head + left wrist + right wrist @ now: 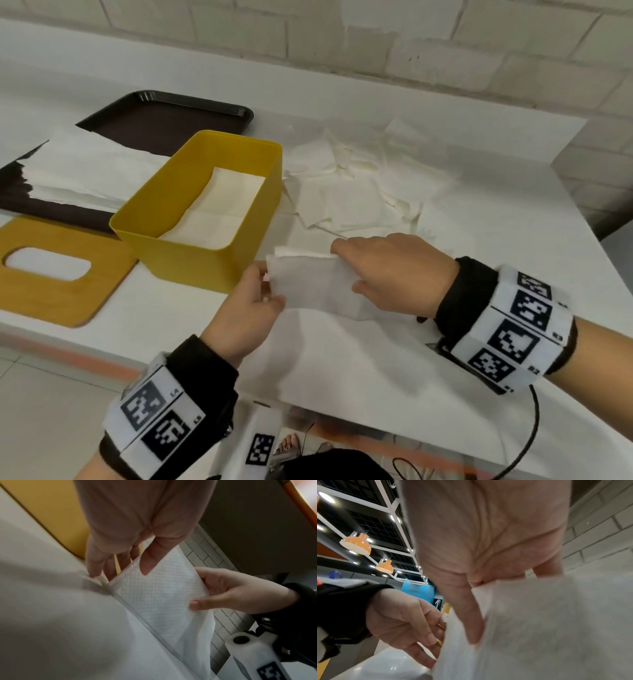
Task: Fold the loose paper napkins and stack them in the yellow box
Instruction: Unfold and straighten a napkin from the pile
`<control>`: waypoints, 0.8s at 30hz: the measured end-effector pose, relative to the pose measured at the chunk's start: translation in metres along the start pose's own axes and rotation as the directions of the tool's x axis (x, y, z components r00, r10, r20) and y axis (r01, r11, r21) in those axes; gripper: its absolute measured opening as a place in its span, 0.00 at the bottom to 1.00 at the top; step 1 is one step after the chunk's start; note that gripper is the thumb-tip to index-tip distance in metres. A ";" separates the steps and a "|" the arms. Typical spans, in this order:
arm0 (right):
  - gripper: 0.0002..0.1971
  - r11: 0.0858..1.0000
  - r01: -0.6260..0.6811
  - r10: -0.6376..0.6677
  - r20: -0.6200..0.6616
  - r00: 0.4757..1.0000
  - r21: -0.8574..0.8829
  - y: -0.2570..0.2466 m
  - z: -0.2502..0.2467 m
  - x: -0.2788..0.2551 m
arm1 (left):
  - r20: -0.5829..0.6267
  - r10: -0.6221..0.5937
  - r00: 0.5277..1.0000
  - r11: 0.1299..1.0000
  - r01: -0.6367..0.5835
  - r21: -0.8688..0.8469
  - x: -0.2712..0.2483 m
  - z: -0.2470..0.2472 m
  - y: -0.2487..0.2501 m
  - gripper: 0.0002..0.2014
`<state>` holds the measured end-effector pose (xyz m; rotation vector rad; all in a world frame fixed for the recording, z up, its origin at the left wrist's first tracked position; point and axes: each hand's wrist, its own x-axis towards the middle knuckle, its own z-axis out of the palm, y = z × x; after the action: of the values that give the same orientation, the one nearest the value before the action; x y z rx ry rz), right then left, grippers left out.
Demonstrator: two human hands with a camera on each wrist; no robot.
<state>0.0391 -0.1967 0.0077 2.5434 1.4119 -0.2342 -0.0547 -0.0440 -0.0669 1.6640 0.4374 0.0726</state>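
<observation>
Both hands, left hand [251, 301] and right hand [394, 274], pinch one napkin [315, 284] between them.

tray [164, 113] half under napkins, lid [51, 294] edge-cut

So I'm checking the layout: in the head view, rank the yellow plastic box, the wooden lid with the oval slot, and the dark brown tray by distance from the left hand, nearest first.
1. Yellow plastic box, just beyond and to the left of the left hand.
2. Wooden lid with the oval slot, farther left, flat on the table.
3. Dark brown tray, at the far left, behind the box.
</observation>
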 end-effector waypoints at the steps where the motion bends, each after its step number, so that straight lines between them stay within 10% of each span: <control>1: 0.13 1.000 -0.005 0.005 -0.008 1.000 -0.017 0.000 0.002 0.001 | 0.012 -0.004 1.000 1.000 0.004 -0.010 0.000 0.001 0.000 0.16; 9: 0.15 0.997 0.025 -0.013 -0.173 0.985 0.067 -0.008 -0.004 -0.007 | -0.041 0.036 0.999 0.993 -0.041 -0.112 0.002 0.005 0.006 0.18; 24: 0.18 1.000 -0.005 0.007 -0.094 0.996 0.017 0.000 -0.003 -0.006 | -0.011 0.038 0.999 0.997 -0.039 -0.067 0.006 0.011 0.005 0.17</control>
<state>0.0360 -0.2006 0.0117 2.6037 1.4411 -0.1277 -0.0451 -0.0530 -0.0650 1.6071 0.4059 0.1227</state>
